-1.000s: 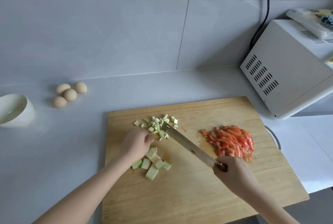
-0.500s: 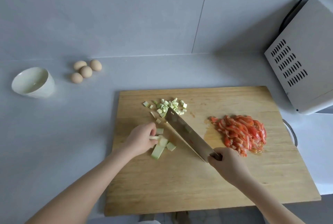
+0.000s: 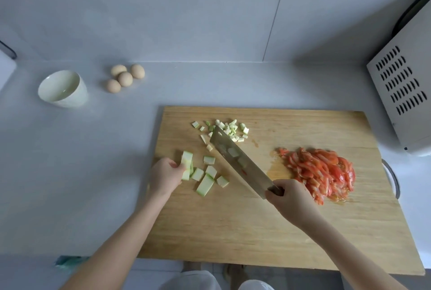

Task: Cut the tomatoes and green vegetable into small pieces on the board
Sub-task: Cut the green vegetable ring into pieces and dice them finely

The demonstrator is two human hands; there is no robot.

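A wooden cutting board point(image 3: 268, 231) lies on the grey counter. My left hand point(image 3: 164, 176) pinches a pale green vegetable strip point(image 3: 186, 161) near the board's left edge, beside several larger green chunks point(image 3: 205, 184). My right hand point(image 3: 292, 198) grips the handle of a cleaver point(image 3: 240, 161), whose blade slants up-left, lifted over the board, with green bits stuck to it. Small diced green pieces point(image 3: 231, 129) lie beyond the blade tip. A pile of sliced tomato point(image 3: 321, 170) sits on the board's right side.
A white bowl point(image 3: 61, 89) and several eggs point(image 3: 124, 77) stand at the back left of the counter. A white microwave point(image 3: 405, 93) stands at the right, close to the board's far corner. A round metal rim point(image 3: 391, 177) shows past the board's right edge.
My left hand has shifted left and now holds a long green strip apart from the chunks. The cleaver has lifted and turned a little. The camera has tilted down and to the left.
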